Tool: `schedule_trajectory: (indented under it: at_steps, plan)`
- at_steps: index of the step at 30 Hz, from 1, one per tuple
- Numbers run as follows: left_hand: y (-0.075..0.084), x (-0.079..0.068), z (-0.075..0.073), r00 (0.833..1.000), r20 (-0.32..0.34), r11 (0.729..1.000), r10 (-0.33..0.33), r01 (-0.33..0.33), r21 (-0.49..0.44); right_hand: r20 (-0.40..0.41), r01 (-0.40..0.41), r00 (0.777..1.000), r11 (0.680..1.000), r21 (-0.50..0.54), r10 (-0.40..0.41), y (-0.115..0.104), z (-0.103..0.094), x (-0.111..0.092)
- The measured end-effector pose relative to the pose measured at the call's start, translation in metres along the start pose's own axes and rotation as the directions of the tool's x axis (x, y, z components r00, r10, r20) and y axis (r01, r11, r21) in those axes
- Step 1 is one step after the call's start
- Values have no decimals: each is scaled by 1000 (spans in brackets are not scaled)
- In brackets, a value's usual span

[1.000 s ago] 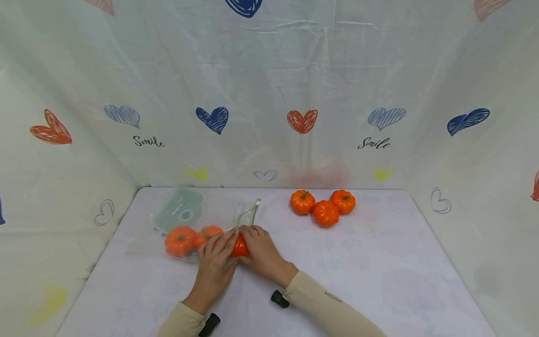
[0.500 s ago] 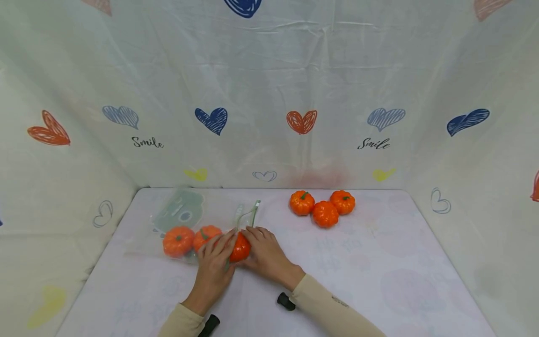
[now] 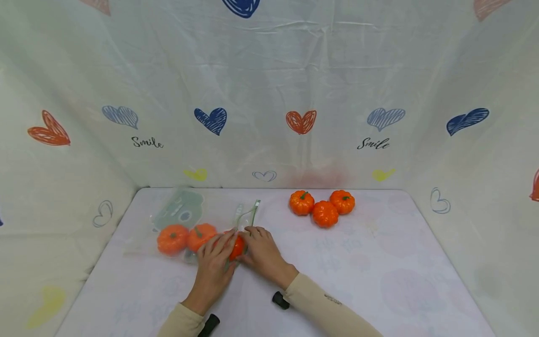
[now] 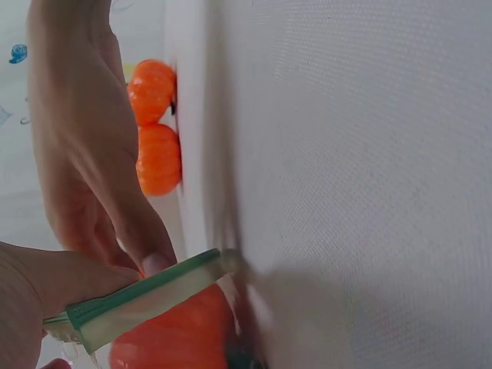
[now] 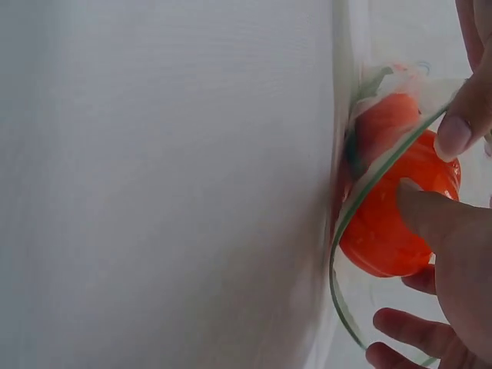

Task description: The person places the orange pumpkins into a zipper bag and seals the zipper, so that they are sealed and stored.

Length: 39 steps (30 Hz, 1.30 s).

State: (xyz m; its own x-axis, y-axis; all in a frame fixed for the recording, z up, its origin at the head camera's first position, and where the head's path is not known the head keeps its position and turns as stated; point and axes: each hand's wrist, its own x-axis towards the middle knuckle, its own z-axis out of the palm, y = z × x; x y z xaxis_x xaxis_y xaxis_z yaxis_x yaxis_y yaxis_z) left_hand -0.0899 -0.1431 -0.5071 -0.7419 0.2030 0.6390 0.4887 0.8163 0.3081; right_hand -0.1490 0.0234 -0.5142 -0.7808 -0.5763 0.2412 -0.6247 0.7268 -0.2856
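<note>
A clear zip bag (image 3: 229,199) with a green zip edge lies on the left of the table, its mouth facing right. Two small orange pumpkins (image 3: 173,239) show through its plastic. At the mouth is another small pumpkin (image 5: 384,231), partly inside the green rim. My right hand (image 3: 265,255) grips it, the thumb against its near side in the right wrist view. My left hand (image 3: 214,271) holds the bag by its mouth, fingers over the top and thumb at the rim, covering part of the pumpkin in the head view.
Three more small pumpkins (image 3: 325,214) sit together at the back of the table (image 3: 358,281), right of the bag. A white cloth wall (image 3: 261,150) printed with hearts stands behind and at both sides.
The gripped pumpkin has moved left, further into the bag. Both bagged pumpkins have shifted left. My right hand drew back slightly right, then came left again; my left hand stayed put.
</note>
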Motion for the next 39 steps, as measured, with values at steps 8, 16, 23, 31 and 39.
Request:
schedule_trajectory:
  at_steps: [8,16,23,31,39]
  plan:
    - [1,0,-2,1000,3,1000,-5,5,-2,-44,-37,998,998,-41,35,-5,4,-2]
    - [0,1,-2,1000,-8,1000,-3,2,-11,-67,15,998,999,-32,-17,-10,6,-4]
    - [0,1,-1,1000,-10,1000,5,-5,-3,-63,15,998,999,-49,-18,-2,0,-9]
    - [1,1,-3,1000,-3,1000,3,-3,4,-90,-77,993,995,57,82,27,-24,-28]
    - [2,1,-4,1000,16,1000,-12,12,4,-212,-149,964,986,73,161,64,-51,-53]
